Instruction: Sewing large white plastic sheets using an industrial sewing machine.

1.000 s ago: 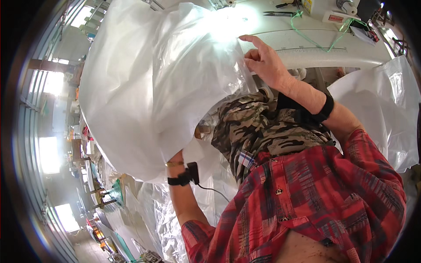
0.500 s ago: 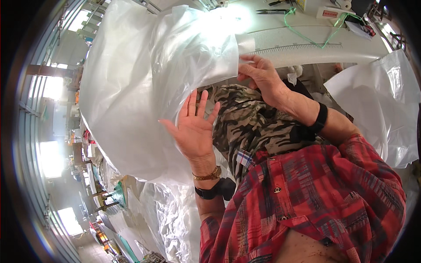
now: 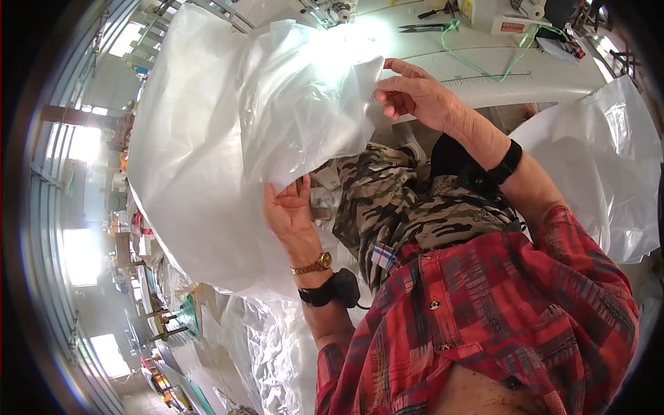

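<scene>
A large milky plastic sheet [image 3: 187, 152] spreads over the left and middle of the worktable, with a clearer, wrinkled plastic layer [image 3: 297, 117] on top. My left hand [image 3: 290, 211] is closed at the near edge of the clear layer, fingertips partly hidden by the film. My right hand [image 3: 422, 97] pinches the right corner of that layer between thumb and fingers, holding it slightly raised. Beyond the sheet, a bright light glares beside a machine head [image 3: 339, 10] with metal parts.
Scissors [image 3: 423, 28] and a green cord [image 3: 449, 52] lie on the far table, near a printed ruler scale [image 3: 484, 79]. Another plastic sheet [image 3: 588, 166] hangs at the right. Crumpled clear plastic [image 3: 266, 346] sits at lower left. My legs in camouflage trousers [image 3: 387, 200] are below the table edge.
My left hand, open with palm up before, has moved left and down and closed on the film's edge. My right hand has shifted slightly up, lifting the corner.
</scene>
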The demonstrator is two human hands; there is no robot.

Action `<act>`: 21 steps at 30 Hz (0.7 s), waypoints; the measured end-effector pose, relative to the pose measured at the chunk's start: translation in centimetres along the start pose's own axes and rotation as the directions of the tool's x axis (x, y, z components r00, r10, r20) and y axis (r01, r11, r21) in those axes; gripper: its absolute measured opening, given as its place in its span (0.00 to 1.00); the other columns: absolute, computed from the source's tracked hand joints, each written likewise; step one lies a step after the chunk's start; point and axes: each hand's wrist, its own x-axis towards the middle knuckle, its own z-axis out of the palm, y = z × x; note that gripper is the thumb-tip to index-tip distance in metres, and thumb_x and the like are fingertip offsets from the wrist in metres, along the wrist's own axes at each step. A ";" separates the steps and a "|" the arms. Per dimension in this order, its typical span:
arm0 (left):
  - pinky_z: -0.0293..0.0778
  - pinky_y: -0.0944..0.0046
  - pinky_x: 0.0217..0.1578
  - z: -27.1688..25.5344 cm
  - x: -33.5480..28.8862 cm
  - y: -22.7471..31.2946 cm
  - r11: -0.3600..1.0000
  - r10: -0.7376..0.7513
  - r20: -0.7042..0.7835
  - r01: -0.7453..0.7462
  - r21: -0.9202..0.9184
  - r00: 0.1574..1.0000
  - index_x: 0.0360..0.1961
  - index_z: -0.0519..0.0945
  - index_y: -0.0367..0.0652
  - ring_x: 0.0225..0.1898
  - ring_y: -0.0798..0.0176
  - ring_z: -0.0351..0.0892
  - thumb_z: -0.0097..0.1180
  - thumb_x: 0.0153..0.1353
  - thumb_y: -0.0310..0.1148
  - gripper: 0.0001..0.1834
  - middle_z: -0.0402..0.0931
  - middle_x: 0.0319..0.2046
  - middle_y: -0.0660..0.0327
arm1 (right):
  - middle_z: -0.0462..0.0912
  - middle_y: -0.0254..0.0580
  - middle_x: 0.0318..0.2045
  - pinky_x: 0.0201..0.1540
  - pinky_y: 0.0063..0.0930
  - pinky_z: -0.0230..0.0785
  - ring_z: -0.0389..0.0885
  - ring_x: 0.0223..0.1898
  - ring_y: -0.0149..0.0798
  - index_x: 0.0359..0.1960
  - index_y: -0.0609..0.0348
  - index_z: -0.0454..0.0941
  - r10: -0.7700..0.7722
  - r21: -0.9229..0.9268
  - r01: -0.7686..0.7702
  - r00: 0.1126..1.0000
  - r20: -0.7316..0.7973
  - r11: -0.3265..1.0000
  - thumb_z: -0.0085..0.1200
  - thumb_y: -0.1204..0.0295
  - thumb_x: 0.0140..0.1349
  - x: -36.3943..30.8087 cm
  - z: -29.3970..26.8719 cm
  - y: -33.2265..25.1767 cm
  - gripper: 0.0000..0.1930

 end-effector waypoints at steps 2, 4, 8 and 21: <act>0.66 0.35 0.57 0.2 0.4 0.0 0.995 0.068 -0.148 -0.056 0.085 0.987 0.61 0.66 0.36 0.59 0.48 0.71 0.38 0.73 0.38 0.21 0.70 0.59 0.48 | 0.78 0.32 0.26 0.26 0.19 0.71 0.77 0.22 0.25 0.55 0.57 0.68 0.012 -0.056 -0.014 1.000 -0.028 0.998 0.56 0.67 0.63 0.3 -0.3 -0.2 0.20; 0.68 0.39 0.56 -0.8 1.3 0.4 0.993 0.075 -0.093 -0.066 0.098 0.993 0.60 0.66 0.35 0.56 0.49 0.72 0.41 0.73 0.39 0.22 0.72 0.55 0.49 | 0.77 0.29 0.24 0.25 0.19 0.70 0.75 0.20 0.24 0.51 0.55 0.70 0.025 -0.111 -0.031 0.998 -0.057 0.993 0.56 0.66 0.64 0.5 -0.5 -0.3 0.16; 0.71 0.47 0.53 -1.3 2.9 1.4 0.980 0.132 -0.053 -0.123 0.156 0.990 0.58 0.67 0.32 0.54 0.51 0.74 0.46 0.71 0.41 0.23 0.74 0.51 0.49 | 0.75 0.29 0.19 0.22 0.19 0.69 0.75 0.17 0.25 0.38 0.58 0.76 0.096 -0.464 -0.120 0.993 -0.075 0.878 0.56 0.66 0.64 0.1 -0.4 0.5 0.09; 0.77 0.54 0.49 -4.9 7.1 1.9 0.940 0.245 0.036 -0.246 0.236 0.969 0.52 0.71 0.28 0.48 0.53 0.79 0.52 0.69 0.40 0.23 0.77 0.49 0.49 | 0.78 0.38 0.21 0.17 0.21 0.71 0.77 0.17 0.29 0.36 0.66 0.76 0.072 -0.068 -0.085 0.981 -0.178 0.994 0.53 0.64 0.67 -1.9 2.6 5.5 0.13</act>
